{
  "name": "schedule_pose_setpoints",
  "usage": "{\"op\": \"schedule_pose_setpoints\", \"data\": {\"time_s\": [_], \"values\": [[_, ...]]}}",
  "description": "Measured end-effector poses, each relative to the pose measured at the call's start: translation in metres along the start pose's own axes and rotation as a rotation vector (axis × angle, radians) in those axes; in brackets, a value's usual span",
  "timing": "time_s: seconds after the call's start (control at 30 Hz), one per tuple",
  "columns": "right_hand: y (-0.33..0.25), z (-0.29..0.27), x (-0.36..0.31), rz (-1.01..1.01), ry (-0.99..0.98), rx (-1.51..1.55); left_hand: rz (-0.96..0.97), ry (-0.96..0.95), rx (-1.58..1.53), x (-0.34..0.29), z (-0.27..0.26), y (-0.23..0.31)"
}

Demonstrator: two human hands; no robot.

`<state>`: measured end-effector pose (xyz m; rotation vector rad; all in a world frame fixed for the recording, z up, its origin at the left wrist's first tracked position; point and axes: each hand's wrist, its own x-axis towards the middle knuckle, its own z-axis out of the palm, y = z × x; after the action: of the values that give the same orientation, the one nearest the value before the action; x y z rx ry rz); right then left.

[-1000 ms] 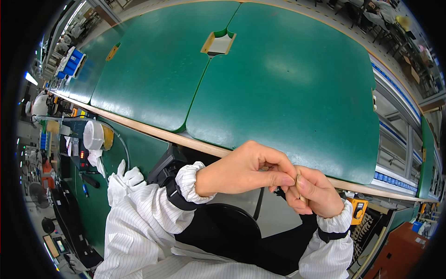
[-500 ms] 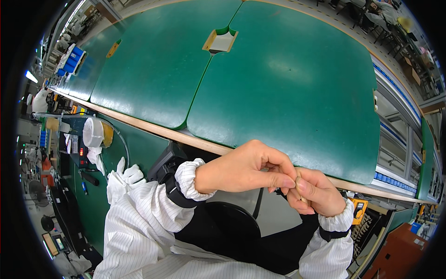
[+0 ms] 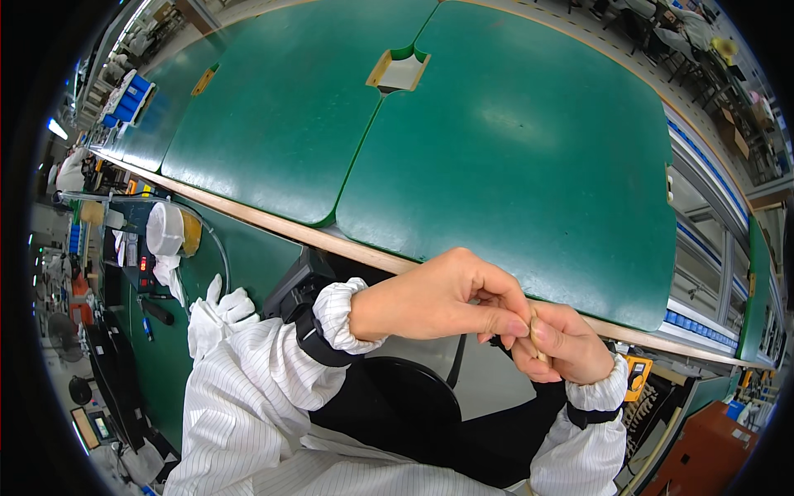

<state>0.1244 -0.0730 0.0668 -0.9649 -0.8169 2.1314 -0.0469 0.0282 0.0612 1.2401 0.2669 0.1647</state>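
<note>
My left hand (image 3: 447,302) is closed, thumb and forefinger pinched together. Its fingertips meet those of my right hand (image 3: 571,345), also closed, just off the front edge of the green-topped table (image 3: 496,190). A small, pale beige thing (image 3: 541,356) shows between the fingers of my right hand, and my left fingertips touch its upper end. Most of it is covered by the fingers, so its kind cannot be made out. Both wrists wear dark bands over white striped sleeves.
A lower green bench at the left carries white gloves (image 3: 222,314), a white and yellow roll (image 3: 167,230) and a small device with a red display (image 3: 146,269). A yellow meter (image 3: 637,376) is beside my right wrist. A black round stool (image 3: 409,393) stands below.
The hands keep their pinch on the small beige thing, with barely any finger movement. The view has shifted very slightly.
</note>
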Motion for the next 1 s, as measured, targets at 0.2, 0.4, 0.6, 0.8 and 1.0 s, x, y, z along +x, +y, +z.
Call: {"op": "schedule_pose_setpoints", "data": {"time_s": [0.2,0.4,0.6,0.8,1.0], "values": [[0.0017,-0.0003,0.0002,0.0,-0.006,-0.016,-0.042,-0.025,0.034,-0.0005,-0.0024,0.0028],[0.0025,-0.001,0.0014,0.001,-0.024,-0.004,-0.048,-0.03,0.022,-0.0008,-0.0025,0.0028],[0.0024,-0.0003,0.0023,0.011,-0.02,0.02,-0.044,-0.021,0.027,-0.0012,-0.0025,0.0029],[0.002,0.0001,0.0019,0.019,0.001,-0.006,-0.034,-0.019,0.058,-0.0006,-0.0035,0.0001],[0.0008,-0.0002,0.0008,0.019,0.013,-0.062,-0.037,-0.027,0.091,0.0,-0.004,0.0016]]}}
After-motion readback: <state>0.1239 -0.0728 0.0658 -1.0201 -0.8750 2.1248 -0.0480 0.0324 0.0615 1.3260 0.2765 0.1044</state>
